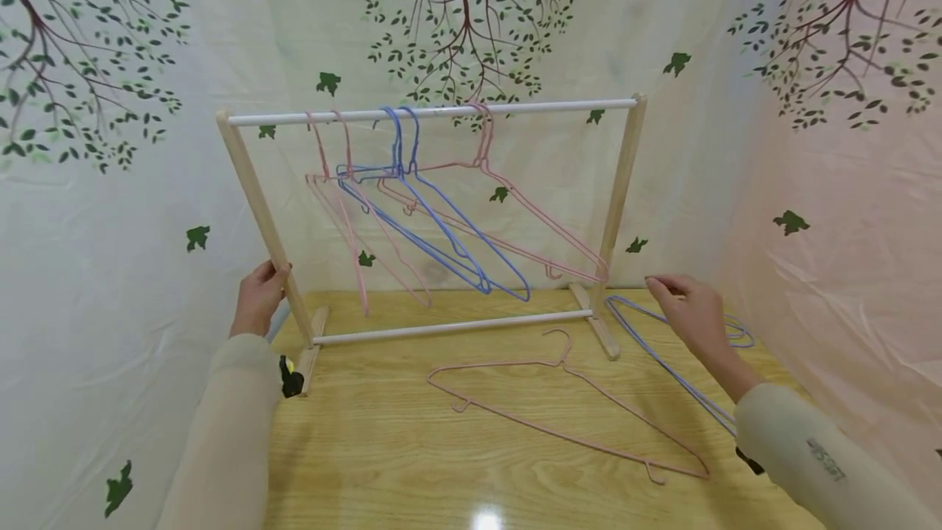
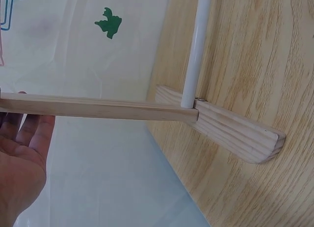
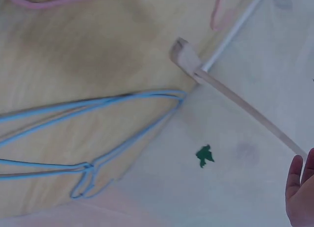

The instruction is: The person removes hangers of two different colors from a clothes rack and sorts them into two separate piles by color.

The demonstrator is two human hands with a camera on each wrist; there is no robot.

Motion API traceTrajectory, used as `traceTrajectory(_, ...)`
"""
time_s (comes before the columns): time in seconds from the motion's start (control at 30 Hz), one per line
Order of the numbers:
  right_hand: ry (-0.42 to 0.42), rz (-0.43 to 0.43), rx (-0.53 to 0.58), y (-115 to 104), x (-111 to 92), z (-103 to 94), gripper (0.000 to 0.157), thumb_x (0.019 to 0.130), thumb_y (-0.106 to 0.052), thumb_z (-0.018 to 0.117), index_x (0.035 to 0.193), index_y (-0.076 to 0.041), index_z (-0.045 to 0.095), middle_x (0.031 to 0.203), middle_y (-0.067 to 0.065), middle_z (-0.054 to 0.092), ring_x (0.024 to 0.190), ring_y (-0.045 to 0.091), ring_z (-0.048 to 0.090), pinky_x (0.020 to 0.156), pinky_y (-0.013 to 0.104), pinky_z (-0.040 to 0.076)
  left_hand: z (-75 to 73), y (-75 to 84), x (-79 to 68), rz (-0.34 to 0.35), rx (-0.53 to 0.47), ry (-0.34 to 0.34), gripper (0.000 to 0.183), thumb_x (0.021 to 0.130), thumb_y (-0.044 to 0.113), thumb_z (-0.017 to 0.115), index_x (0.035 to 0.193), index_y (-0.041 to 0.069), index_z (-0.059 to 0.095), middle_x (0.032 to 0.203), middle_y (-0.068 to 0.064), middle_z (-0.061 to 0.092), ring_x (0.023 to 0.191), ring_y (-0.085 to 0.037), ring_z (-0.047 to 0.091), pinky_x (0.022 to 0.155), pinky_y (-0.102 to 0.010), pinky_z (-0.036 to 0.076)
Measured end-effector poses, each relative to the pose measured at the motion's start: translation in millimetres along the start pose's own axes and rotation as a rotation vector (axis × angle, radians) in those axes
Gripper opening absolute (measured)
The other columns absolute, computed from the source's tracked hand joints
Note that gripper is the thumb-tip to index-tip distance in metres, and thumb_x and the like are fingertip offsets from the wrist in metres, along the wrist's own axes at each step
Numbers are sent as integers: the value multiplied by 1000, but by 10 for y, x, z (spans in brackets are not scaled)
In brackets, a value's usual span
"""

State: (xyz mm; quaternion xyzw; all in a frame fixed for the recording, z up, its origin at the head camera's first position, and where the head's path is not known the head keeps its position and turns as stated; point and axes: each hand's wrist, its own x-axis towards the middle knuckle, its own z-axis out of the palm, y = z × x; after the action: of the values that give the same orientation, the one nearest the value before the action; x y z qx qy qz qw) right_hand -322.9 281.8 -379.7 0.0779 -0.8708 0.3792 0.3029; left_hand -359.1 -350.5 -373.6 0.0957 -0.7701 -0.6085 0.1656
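Note:
A small clothes rack (image 1: 441, 112) with wooden posts and white bars stands on the table. My left hand (image 1: 261, 298) grips its left post (image 2: 98, 106) partway up, the fingers passing behind the wood. My right hand (image 1: 692, 309) hovers to the right of the rack with nothing in it, fingers loosely bent. Below that hand lie blue hangers (image 1: 680, 377), one on the other, on the table. Two pink hangers (image 1: 318, 145) hang at the left of the top bar, two blue hangers (image 1: 416, 137) at mid-bar, and two pink hangers (image 1: 545, 219) further right.
A single pink hanger (image 1: 515, 427) lies flat on the wooden table (image 1: 368, 464) in front of the rack, its hook toward the lower bar (image 1: 456, 325). Pale sheets with printed trees and leaves (image 1: 500, 195) enclose the table at the back and sides.

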Motion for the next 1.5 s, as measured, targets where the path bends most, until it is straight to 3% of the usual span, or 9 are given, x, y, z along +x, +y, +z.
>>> traceTrajectory(0.17,4,22,11,-191,212,26,43,100,-40,58,113,-2,74,106,15,71,87,6,56,70,17,45,-5,22,-22,-6,-10,-6,56,107,33,40,156,7,30,154,-21,36,137,-34,37,114,-47,33)
traceTrajectory(0.37,9,4,54,-389,366,110,42,100,-37,59,113,0,74,106,17,71,89,10,57,70,18,45,-5,15,-30,-16,-6,-12,58,107,36,42,156,9,29,153,-21,37,136,-33,38,114,-48,33)
traceTrajectory(0.73,-62,3,112,-690,611,270,42,99,-36,60,116,1,72,104,18,70,86,16,57,69,20,45,-19,-24,-44,40,30,19,58,106,35,43,155,5,33,149,-24,42,129,-31,45,110,-48,38)
traceTrajectory(1.07,-177,45,180,-893,677,396,46,99,-41,60,122,-2,70,114,18,69,96,23,61,78,26,49,10,-9,-33,34,98,84,54,106,33,47,152,8,39,146,-18,48,118,-21,52,94,-30,47)
traceTrajectory(1.27,-223,81,222,-903,696,433,48,99,-42,60,125,-2,68,118,18,68,102,26,62,82,30,50,16,-9,-31,41,104,83,54,106,34,45,152,6,39,147,-18,48,123,-27,51,101,-37,46)
traceTrajectory(1.5,-270,82,229,-924,729,474,47,99,-42,60,124,-3,69,111,17,70,97,26,63,82,36,51,16,-23,-43,67,86,79,53,106,30,47,151,3,41,143,-21,50,113,-19,54,98,-34,47)
